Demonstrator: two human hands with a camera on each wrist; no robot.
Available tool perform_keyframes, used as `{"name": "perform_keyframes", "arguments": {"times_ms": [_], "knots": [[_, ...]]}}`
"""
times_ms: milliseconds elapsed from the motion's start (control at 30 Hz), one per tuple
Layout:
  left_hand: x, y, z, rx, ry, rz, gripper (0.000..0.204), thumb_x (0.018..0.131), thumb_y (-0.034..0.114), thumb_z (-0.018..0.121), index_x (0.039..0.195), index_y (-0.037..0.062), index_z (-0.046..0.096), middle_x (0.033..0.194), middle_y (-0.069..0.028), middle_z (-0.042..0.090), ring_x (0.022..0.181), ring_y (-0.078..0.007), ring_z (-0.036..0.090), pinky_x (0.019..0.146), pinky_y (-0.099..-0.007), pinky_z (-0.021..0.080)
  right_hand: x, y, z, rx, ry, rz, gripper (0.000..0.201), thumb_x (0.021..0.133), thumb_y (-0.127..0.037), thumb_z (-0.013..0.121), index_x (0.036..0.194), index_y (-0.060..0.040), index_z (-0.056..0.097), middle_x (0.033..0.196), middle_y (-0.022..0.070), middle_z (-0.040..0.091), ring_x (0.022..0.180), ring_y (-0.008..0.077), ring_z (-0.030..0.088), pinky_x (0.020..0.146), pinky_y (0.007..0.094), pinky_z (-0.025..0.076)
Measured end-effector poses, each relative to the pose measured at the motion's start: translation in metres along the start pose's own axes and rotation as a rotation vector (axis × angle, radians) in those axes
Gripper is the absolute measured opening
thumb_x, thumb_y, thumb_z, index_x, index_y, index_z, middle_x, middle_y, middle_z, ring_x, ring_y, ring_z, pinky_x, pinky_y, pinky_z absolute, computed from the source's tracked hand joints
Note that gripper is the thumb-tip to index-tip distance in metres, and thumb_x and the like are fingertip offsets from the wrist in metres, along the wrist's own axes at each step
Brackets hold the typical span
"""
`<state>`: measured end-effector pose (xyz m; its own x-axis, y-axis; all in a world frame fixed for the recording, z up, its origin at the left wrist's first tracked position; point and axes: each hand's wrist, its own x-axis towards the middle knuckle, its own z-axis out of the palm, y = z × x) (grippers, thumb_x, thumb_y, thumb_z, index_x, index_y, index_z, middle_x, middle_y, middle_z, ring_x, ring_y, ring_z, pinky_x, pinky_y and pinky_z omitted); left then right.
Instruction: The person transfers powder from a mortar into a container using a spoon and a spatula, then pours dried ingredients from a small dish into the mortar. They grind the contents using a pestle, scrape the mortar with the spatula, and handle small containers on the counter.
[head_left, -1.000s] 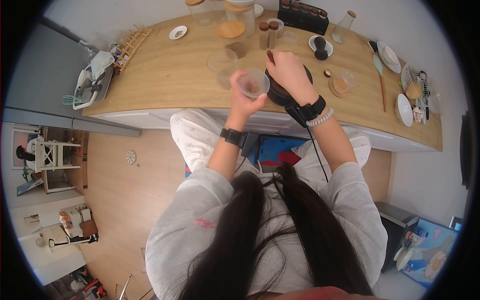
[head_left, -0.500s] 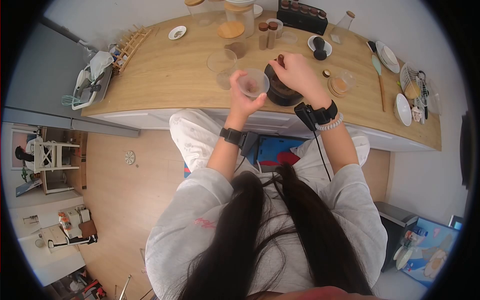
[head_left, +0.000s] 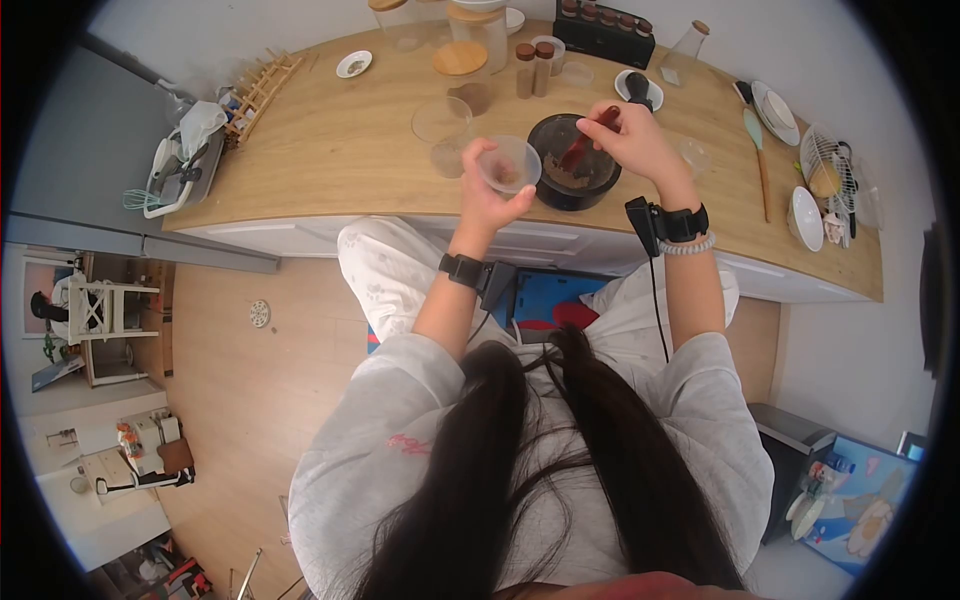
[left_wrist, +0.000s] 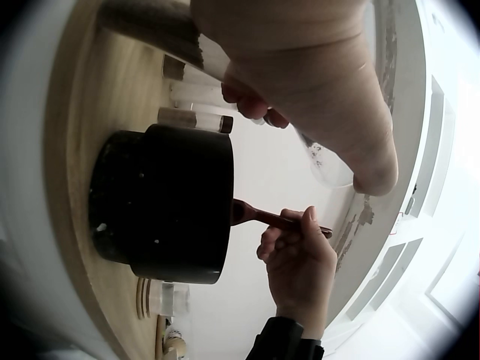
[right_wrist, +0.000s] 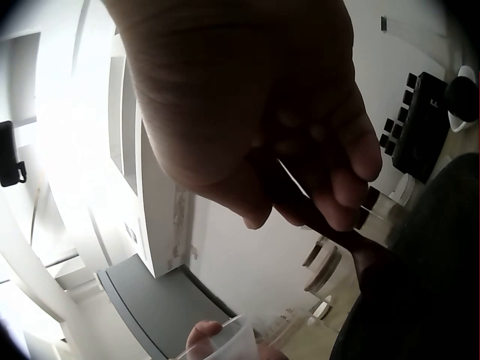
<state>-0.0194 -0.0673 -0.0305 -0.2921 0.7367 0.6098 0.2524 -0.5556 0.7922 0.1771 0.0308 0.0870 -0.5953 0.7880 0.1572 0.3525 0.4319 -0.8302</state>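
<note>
My left hand (head_left: 484,202) holds a translucent plastic cup (head_left: 514,150) by its side, tilted, just left of a black pot (head_left: 548,194). Some brownish matter shows in the cup. In my right hand (head_left: 640,146) is a reddish-brown wooden spoon (head_left: 583,148), pinched by its handle above the pot. Its lower end reaches inside the pot, where a brown mixture (head_left: 566,176) lies. From the left wrist view, the spoon's handle (left_wrist: 279,220) sticks out past the pot's rim, while the pot wall hides its tip.
A clear glass cylinder (head_left: 444,122) stands left of the cup. Behind are two spice jars (head_left: 534,76), a black spice rack (head_left: 606,36) and a wooden-lidded jar (head_left: 462,60). To the right lie a teal spatula (head_left: 755,130) and a white bowl (head_left: 806,220).
My right hand has moved to the right and back from over the pot, tilting the spoon and uncovering the brown mixture. The left hand keeps the cup in nearly the same place.
</note>
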Motion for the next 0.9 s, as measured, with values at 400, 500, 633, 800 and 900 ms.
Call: {"name": "perform_keyframes", "arguments": {"times_ms": [400, 500, 633, 800, 900], "knots": [[-0.001, 0.006, 0.003, -0.002, -0.056, -0.042, 0.075, 0.065, 0.034, 0.076, 0.118, 0.0082, 0.030, 0.083, -0.0069, 0.051, 0.076, -0.0146, 0.050, 0.069, -0.0270, 0.041, 0.005, -0.009, 0.013, -0.413, 0.079, -0.062, 0.032, 0.083, -0.027, 0.059, 0.073, 0.0035, 0.059, 0.062, 0.0201, 0.057, 0.057, 0.0329, 0.057, 0.053, 0.0363, 0.044], [0.000, 0.005, 0.003, 0.013, -0.067, -0.029, 0.074, 0.065, 0.032, 0.076, 0.118, 0.0083, 0.030, 0.081, -0.0065, 0.051, 0.075, -0.0146, 0.050, 0.068, -0.0271, 0.042, 0.013, -0.015, 0.028, -0.475, 0.050, -0.116, 0.029, 0.083, -0.024, 0.057, 0.075, 0.0039, 0.059, 0.065, 0.0224, 0.058, 0.062, 0.0385, 0.057, 0.056, 0.0404, 0.044], [0.000, 0.006, 0.003, 0.027, -0.052, -0.014, 0.074, 0.065, 0.031, 0.076, 0.118, 0.0082, 0.030, 0.080, -0.0065, 0.052, 0.073, -0.0149, 0.051, 0.067, -0.0271, 0.042, 0.023, -0.024, 0.040, -0.486, 0.023, -0.068, 0.026, 0.081, -0.020, 0.053, 0.075, 0.0044, 0.060, 0.070, 0.0235, 0.058, 0.066, 0.0400, 0.057, 0.061, 0.0436, 0.047], [0.001, 0.007, 0.002, 0.022, -0.043, -0.019, 0.073, 0.065, 0.032, 0.075, 0.118, 0.0079, 0.030, 0.081, -0.0067, 0.052, 0.074, -0.0149, 0.051, 0.066, -0.0268, 0.042, 0.030, -0.020, 0.039, -0.407, 0.044, -0.011, 0.025, 0.080, -0.019, 0.052, 0.075, 0.0039, 0.060, 0.069, 0.0243, 0.058, 0.067, 0.0407, 0.057, 0.061, 0.0437, 0.047], [0.002, 0.005, 0.001, 0.000, -0.028, -0.023, 0.073, 0.065, 0.033, 0.075, 0.118, 0.0077, 0.031, 0.081, -0.0067, 0.052, 0.074, -0.0148, 0.051, 0.066, -0.0267, 0.042, 0.026, -0.020, 0.033, -0.330, 0.132, 0.022, 0.028, 0.082, -0.021, 0.053, 0.073, 0.0053, 0.059, 0.065, 0.0218, 0.059, 0.059, 0.0339, 0.060, 0.056, 0.0391, 0.048]]}}
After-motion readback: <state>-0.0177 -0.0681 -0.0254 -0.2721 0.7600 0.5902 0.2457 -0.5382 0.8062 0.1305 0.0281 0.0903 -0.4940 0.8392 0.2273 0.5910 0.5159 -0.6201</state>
